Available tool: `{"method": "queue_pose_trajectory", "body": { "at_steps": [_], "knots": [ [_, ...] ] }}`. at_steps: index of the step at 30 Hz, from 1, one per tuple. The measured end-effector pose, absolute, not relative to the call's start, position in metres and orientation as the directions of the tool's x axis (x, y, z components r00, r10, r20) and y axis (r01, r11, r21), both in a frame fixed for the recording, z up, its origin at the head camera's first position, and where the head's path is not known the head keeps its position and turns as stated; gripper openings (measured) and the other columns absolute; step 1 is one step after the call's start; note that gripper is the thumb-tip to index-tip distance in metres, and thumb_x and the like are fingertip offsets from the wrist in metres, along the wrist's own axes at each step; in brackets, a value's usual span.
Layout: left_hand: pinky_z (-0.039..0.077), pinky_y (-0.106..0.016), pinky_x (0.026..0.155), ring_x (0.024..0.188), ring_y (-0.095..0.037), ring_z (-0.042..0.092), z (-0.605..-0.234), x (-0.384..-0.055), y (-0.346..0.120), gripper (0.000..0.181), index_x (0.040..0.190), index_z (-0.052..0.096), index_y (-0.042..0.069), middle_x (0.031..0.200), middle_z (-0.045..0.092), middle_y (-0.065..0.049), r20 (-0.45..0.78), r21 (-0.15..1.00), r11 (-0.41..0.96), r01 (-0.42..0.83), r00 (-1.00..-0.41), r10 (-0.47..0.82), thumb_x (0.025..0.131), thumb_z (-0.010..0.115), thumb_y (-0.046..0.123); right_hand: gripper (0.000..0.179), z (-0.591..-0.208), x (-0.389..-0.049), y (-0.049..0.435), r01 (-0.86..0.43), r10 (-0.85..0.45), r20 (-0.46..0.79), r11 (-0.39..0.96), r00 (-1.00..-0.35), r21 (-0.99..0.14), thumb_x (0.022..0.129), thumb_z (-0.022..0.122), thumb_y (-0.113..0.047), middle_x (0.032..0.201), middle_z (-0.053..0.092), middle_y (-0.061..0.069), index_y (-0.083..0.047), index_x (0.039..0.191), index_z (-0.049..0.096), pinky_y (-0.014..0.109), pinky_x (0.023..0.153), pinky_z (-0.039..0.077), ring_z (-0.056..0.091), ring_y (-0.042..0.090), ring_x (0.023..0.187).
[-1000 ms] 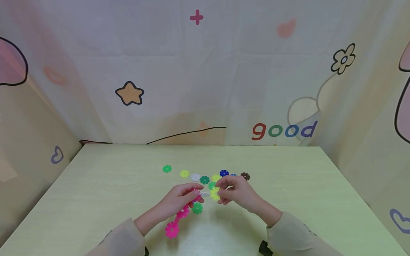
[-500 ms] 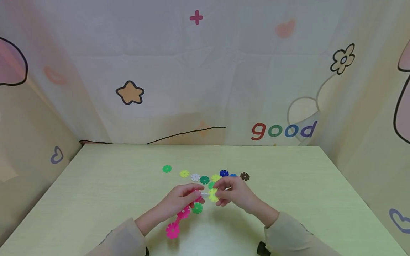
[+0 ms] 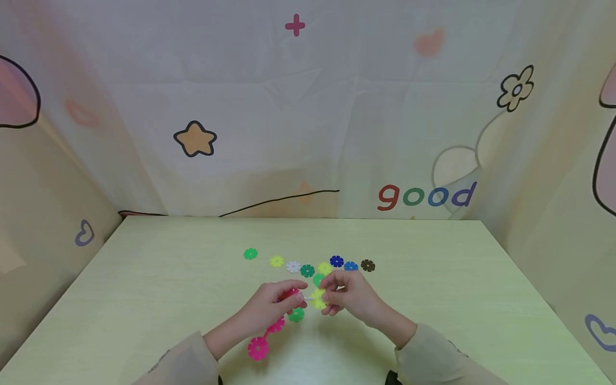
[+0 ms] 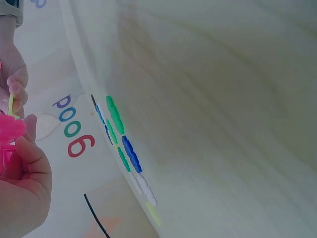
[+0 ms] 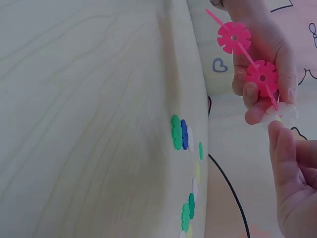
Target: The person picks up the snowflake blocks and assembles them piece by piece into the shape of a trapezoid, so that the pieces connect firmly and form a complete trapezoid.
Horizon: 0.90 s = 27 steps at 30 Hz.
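Observation:
My left hand [image 3: 267, 307] grips a chain of pink snowflake discs [image 3: 258, 348], slotted together at alternating angles and trailing toward the front edge. At the chain's upper end a whitish disc [image 5: 288, 113] is joined on, partly hidden by fingers in the right wrist view. Between thumb and forefinger my right hand [image 3: 361, 300] pinches a yellow snowflake disc [image 3: 317, 299]. The yellow disc is right at the whitish one, edges meeting between the two hands. In the left wrist view the yellow disc [image 4: 11, 105] shows edge-on beside a pink disc [image 4: 11, 129].
Behind the hands, loose discs lie on the pale wooden table [image 3: 168, 267]: green [image 3: 251, 254], yellow [image 3: 276, 261], white [image 3: 293, 267], dark blue [image 3: 336, 261], blue [image 3: 351, 266] and brown [image 3: 368, 265]. Another green disc [image 3: 297, 314] lies below the left fingers. A printed curtain [image 3: 269, 96] hangs behind.
My right hand has shifted slightly left and down, bringing the yellow disc up against the whitish one. The left hand has dropped a little with the pink chain.

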<state>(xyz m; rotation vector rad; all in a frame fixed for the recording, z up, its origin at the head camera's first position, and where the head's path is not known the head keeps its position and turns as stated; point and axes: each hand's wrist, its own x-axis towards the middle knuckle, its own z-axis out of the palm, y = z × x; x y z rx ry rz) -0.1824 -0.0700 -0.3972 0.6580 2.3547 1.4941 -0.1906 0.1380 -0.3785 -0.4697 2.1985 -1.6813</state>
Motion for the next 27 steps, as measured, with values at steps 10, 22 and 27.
{"method": "queue_pose_trajectory", "body": {
  "at_steps": [10,22,27],
  "knots": [
    [0.044,-0.020,0.057,0.069,-0.020,0.057,-0.397,-0.180,-0.068,0.031,0.115,0.056,0.015,0.084,0.065,-0.008,0.016,0.877,0.400,0.267,-0.848,0.530,0.087,0.054,0.028,0.021,-0.378,-0.192,0.141,-0.067,-0.473,-0.069,0.266,-0.879,-0.962,0.081,0.060,-0.003,0.078,0.056,0.009,0.009,0.098,0.057,0.038,0.063,0.053,0.065,0.022,0.065],
    [0.051,-0.030,0.060,0.071,-0.025,0.060,-0.397,-0.179,-0.062,0.037,0.124,0.050,0.017,0.095,0.065,-0.011,-0.022,0.915,0.339,0.220,-0.811,0.585,0.088,0.053,0.027,0.023,-0.372,-0.193,0.147,-0.112,-0.538,-0.062,0.284,-0.841,-0.952,0.082,0.062,-0.011,0.080,0.058,0.011,0.004,0.100,0.059,0.035,0.063,0.053,0.063,0.034,0.070],
    [0.049,-0.026,0.058,0.069,-0.026,0.059,-0.396,-0.179,-0.064,0.036,0.124,0.050,0.019,0.096,0.065,-0.011,-0.008,0.918,0.323,0.231,-0.803,0.597,0.089,0.052,0.026,0.026,-0.370,-0.195,0.152,-0.118,-0.522,-0.048,0.281,-0.852,-0.952,0.082,0.061,-0.010,0.081,0.059,0.015,0.007,0.101,0.056,0.037,0.062,0.053,0.063,0.035,0.070]
  ]
}}
